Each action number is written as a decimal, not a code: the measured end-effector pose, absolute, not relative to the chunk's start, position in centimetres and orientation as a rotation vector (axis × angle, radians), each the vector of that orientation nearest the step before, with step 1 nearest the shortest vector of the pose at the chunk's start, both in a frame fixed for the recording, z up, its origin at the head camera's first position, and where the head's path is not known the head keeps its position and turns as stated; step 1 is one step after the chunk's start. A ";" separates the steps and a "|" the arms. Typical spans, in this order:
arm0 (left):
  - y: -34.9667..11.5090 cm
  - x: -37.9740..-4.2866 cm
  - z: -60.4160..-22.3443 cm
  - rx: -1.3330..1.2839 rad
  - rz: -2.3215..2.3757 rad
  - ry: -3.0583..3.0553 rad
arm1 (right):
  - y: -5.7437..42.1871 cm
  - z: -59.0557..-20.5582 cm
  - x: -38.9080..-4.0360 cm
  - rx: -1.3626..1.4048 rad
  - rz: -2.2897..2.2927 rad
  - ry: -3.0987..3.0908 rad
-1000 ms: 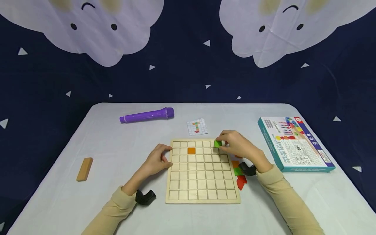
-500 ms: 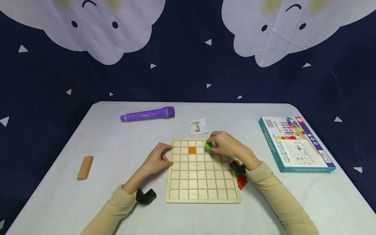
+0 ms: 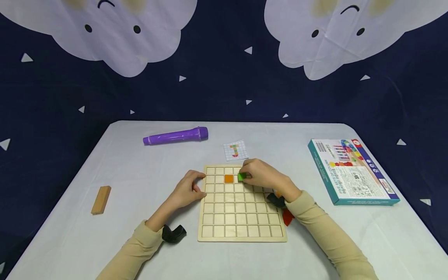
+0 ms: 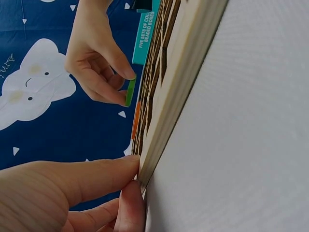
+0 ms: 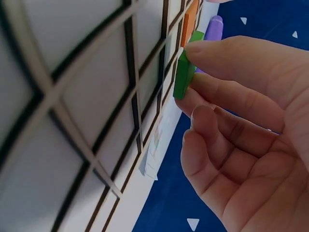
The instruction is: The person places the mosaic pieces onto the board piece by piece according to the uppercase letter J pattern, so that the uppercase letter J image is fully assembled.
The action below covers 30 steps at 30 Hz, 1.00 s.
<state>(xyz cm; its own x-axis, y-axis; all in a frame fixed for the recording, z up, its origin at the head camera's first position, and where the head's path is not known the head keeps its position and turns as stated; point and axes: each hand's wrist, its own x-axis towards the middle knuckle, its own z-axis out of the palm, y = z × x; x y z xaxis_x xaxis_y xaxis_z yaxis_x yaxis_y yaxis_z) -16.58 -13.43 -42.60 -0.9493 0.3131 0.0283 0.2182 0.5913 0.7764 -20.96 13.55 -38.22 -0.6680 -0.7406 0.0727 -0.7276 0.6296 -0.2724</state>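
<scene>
My right hand pinches a small green square tile between thumb and fingers, over the upper part of the wooden grid board. In the right wrist view the green tile is tilted, close to the board's surface; whether it touches is unclear. An orange square tile sits in a cell of the second row, left of the green one. At the board's left edge, my left hand rests its thumb and a finger against the rim, as the left wrist view also shows.
A small patterned grid card lies behind the board. Red pieces lie at its right, partly hidden by the right wrist. A purple tube, a wooden block and a teal-edged box stand farther out.
My right hand has carried the green tile leftward and slightly nearer, from the board's top right corner area toward the orange tile. The left hand stays at the left edge.
</scene>
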 end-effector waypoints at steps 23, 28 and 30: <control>-13.5 -16.7 -42.4 0.444 1.306 2.698 | 12.3 -39.0 -21.3 -1.296 -0.350 2.790; -13.4 -16.6 -42.5 0.441 1.311 2.692 | 12.8 -38.9 -21.0 -1.280 -0.390 2.799; -13.4 -16.6 -42.6 0.440 1.308 2.694 | 13.2 -38.8 -20.8 -1.263 -0.427 2.809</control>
